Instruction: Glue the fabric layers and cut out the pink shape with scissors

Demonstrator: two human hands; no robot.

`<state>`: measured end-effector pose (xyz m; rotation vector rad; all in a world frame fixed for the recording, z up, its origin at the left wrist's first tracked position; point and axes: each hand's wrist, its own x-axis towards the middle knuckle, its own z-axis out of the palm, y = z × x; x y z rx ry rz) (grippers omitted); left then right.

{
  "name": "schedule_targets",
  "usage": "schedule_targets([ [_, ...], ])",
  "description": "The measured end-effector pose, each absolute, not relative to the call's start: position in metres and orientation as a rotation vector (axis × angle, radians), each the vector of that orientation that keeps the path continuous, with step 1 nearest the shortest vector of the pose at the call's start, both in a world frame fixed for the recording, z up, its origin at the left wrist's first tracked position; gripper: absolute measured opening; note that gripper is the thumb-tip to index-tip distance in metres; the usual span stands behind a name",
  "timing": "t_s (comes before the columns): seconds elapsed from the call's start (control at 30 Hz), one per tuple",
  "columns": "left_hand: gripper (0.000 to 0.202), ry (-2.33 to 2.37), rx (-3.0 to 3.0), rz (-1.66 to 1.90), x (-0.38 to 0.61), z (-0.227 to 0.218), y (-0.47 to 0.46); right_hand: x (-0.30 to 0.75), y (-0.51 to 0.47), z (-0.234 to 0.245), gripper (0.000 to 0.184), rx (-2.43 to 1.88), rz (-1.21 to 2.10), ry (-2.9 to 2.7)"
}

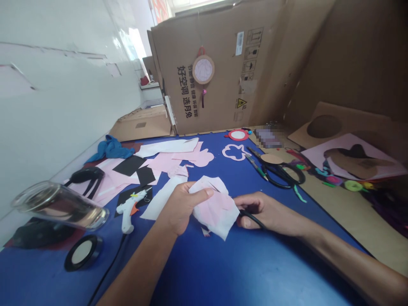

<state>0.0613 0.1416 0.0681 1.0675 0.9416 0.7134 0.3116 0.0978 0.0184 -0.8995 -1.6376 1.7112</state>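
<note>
My left hand (pixel 181 206) is closed on a crumpled pink and white sheet of paper (pixel 216 210), thumb on top, holding it just above the blue table (pixel 223 267). My right hand (pixel 261 210) is closed around the black handles of a pair of scissors (pixel 250 217); the blades are hidden behind the paper. A small pink scrap (pixel 205 231) lies on the table under the sheet.
A white glue gun (pixel 130 206), black tape roll (pixel 83 253) and glass jar (pixel 60 206) lie at left. Pink, white and black paper pieces (pixel 153 165) spread behind. A second pair of black scissors (pixel 280 172), a pink flower outline (pixel 234 152) and cardboard boxes (pixel 216 72) stand beyond.
</note>
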Motion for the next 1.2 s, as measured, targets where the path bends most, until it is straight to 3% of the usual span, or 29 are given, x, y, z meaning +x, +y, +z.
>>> schedule_targets([
  [0.73, 0.029, 0.952, 1.06, 0.752, 0.061, 0.063, 0.145, 0.31, 0.096, 0.029, 0.061, -0.957, 1.671, -1.693],
  [1.2, 0.029, 0.985, 1.043, 0.754, 0.063, 0.065, 0.144, 0.31, 0.097, 0.027, 0.052, -0.948, 1.678, -1.695],
])
